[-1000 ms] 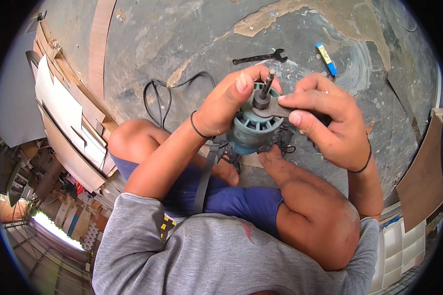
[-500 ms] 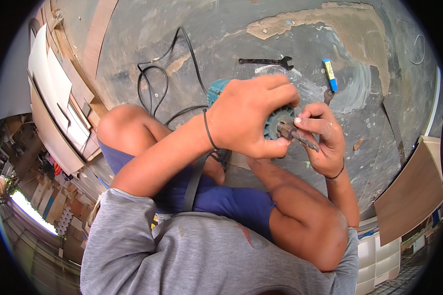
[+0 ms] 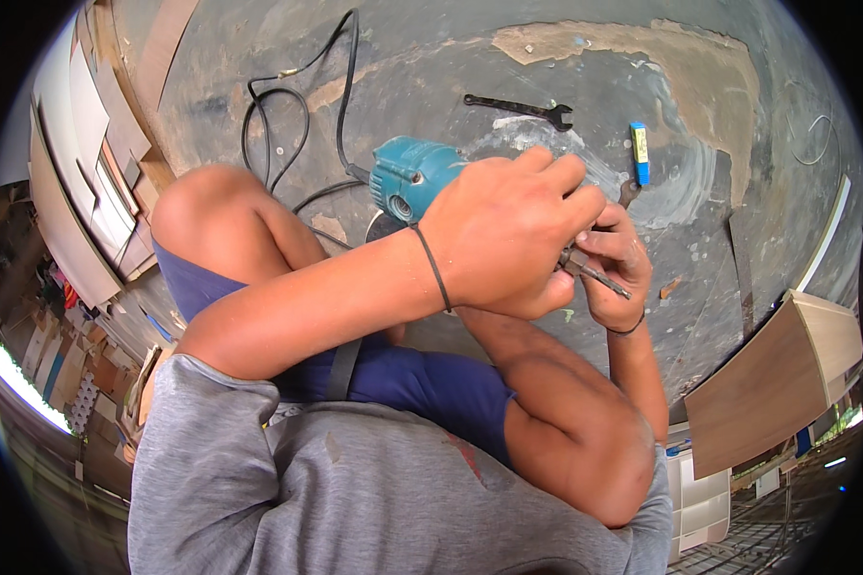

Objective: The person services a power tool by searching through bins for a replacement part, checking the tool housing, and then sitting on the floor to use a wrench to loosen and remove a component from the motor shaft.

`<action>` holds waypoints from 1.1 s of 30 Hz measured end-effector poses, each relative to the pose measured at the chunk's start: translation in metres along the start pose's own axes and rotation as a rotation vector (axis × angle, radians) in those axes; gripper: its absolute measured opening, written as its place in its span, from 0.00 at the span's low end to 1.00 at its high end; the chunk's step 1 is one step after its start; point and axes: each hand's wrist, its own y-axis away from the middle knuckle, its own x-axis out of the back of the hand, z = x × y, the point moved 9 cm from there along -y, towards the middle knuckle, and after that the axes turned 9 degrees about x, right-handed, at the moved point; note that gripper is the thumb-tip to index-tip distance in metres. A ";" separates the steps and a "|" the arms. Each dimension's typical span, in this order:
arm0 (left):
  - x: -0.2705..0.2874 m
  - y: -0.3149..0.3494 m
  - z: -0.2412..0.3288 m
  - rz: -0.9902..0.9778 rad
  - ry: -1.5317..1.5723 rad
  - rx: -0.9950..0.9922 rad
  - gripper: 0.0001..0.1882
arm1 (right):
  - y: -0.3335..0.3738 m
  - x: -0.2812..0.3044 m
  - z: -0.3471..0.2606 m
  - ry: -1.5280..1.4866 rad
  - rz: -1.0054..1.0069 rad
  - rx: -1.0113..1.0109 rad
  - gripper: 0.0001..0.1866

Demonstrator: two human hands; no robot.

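Note:
My left hand (image 3: 508,230) is wrapped around the front of a teal corded router (image 3: 417,172), its motor end pointing left and held above the floor. At its right end a dark collet (image 3: 568,257) holds a thin metal router bit (image 3: 604,279), which slants down to the right. My right hand (image 3: 618,259) is closed at the collet end, fingers curled and pinching around the bit's base. The left hand partly hides the exact contact. An open-end wrench (image 3: 518,105) lies on the floor beyond my hands.
A blue-and-yellow bit case (image 3: 641,153) lies by a second wrench (image 3: 630,195). The black power cord (image 3: 345,125) loops at the left. Wood sheets (image 3: 72,182) lean at far left; a brown panel (image 3: 758,388) stands at right. My crossed legs are close below the router.
The router has swung so that its teal motor body shows more, left of my left hand. Both hands have shifted slightly, still together at the collet, and the view has moved a little.

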 end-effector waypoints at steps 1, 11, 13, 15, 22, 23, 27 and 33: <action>-0.001 0.001 -0.001 -0.002 -0.002 0.003 0.21 | 0.001 -0.001 0.002 -0.006 0.003 -0.011 0.14; -0.004 0.002 -0.009 0.020 -0.095 0.030 0.19 | -0.001 -0.007 0.005 0.254 -0.021 0.027 0.13; -0.007 0.001 -0.013 0.025 -0.122 0.044 0.19 | -0.001 -0.008 0.010 0.289 -0.005 -0.033 0.14; -0.010 0.000 -0.017 -0.007 -0.147 0.064 0.18 | 0.005 -0.009 0.017 0.254 0.043 -0.144 0.14; -0.016 0.003 -0.021 0.007 -0.159 0.057 0.19 | 0.009 -0.012 0.021 0.262 0.002 -0.107 0.18; -0.017 0.003 -0.021 0.004 -0.152 0.055 0.19 | 0.007 -0.012 0.018 0.275 -0.014 -0.062 0.18; -0.018 0.003 -0.019 -0.013 -0.126 0.055 0.20 | 0.002 -0.012 0.007 0.311 -0.043 0.042 0.20; -0.016 0.007 -0.017 -0.004 -0.093 0.053 0.20 | 0.000 -0.013 0.001 0.283 -0.045 0.075 0.21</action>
